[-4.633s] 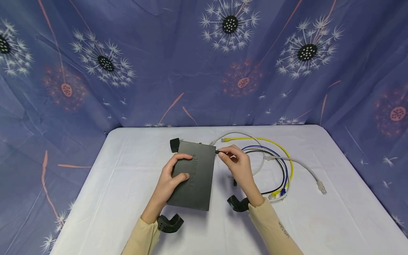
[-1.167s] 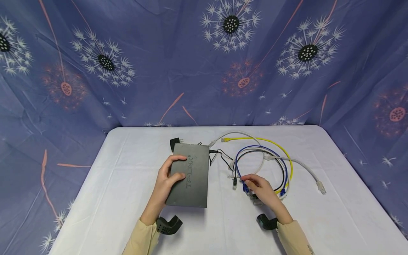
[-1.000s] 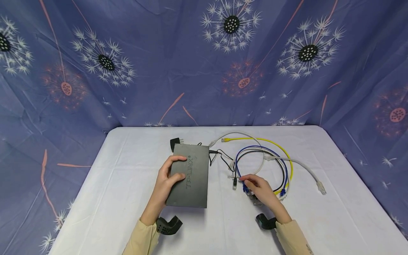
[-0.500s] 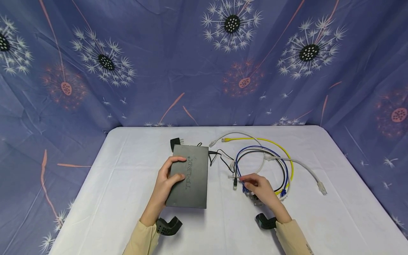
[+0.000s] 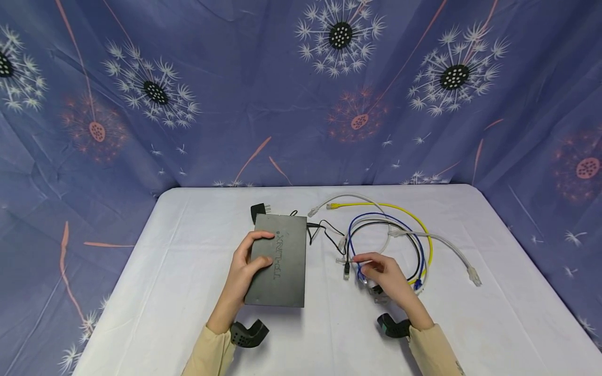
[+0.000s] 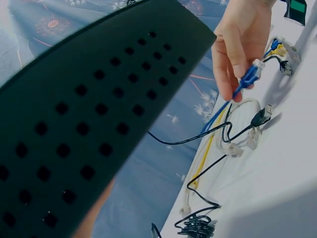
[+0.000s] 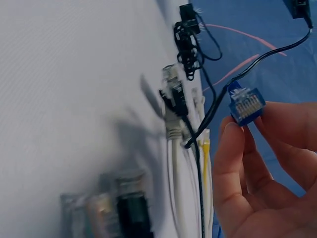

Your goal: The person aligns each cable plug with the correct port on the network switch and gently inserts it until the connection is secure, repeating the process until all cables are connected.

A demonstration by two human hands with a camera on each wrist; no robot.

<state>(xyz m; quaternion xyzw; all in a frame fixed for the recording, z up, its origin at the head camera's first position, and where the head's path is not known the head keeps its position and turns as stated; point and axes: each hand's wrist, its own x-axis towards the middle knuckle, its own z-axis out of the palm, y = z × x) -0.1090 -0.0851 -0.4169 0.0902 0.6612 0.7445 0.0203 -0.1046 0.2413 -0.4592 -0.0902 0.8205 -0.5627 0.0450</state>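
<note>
My left hand [image 5: 249,269] grips a dark grey TP-LINK network box [image 5: 282,284] by its left side, thumb and fingertips on top. A black power plug [image 5: 314,225] sits at the box's upper right edge. To the right, my right hand [image 5: 388,277] pinches a blue Ethernet cable near its plug. In the left wrist view that blue plug [image 6: 251,73] sticks out beyond the fingertips; in the right wrist view the clear connector [image 7: 246,105] shows its contacts. The perforated underside [image 6: 99,114] of the box fills much of the left wrist view.
A black power adapter [image 5: 258,211] lies behind the box, with its cord bundled [image 6: 197,227]. Yellow [image 5: 418,224], grey [image 5: 451,243] and black cables loop on the white table [image 5: 155,292]. A black Ethernet plug [image 5: 346,270] lies left of my right hand.
My right hand has left the black power plug at the box, moved right and nearer, and now holds the blue cable, slightly raised in the last moment. The box has shifted slightly left.
</note>
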